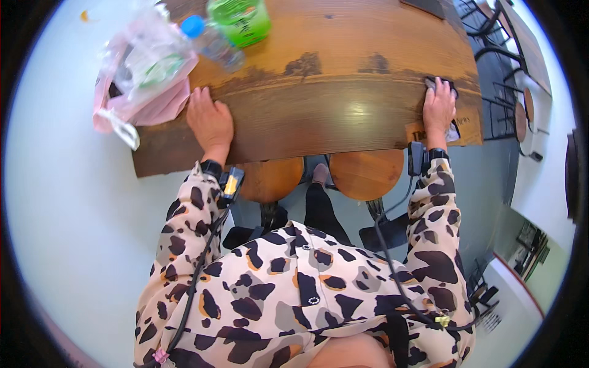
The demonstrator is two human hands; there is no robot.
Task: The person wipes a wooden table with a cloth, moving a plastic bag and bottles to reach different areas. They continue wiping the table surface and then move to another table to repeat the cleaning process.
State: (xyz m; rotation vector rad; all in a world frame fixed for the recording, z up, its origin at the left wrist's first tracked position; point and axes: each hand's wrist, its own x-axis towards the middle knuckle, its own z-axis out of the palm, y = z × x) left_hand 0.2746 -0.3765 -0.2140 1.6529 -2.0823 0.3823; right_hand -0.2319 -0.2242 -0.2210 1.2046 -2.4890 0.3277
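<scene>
A brown wooden table (322, 115) with a printed pattern lies before me. My left hand (209, 120) rests palm down near its left end, fingers a little apart and holding nothing, beside a pink plastic bag (161, 103). Under my right hand (439, 108), near the right end, is a crumpled dark and pale cloth (453, 133); it shows past the fingertips and beside the wrist. The hand presses on the cloth, and its fingers lie close together over it. Both wrists wear black straps with small cabled devices.
Clear plastic wrapping (152, 60) lies on the pink bag. A clear bottle with a blue cap (193, 26) lies next to a green package (244, 20) at the back left. Two round wooden stools (366, 174) stand at the near edge. A dark flat object (425, 7) is at the back right.
</scene>
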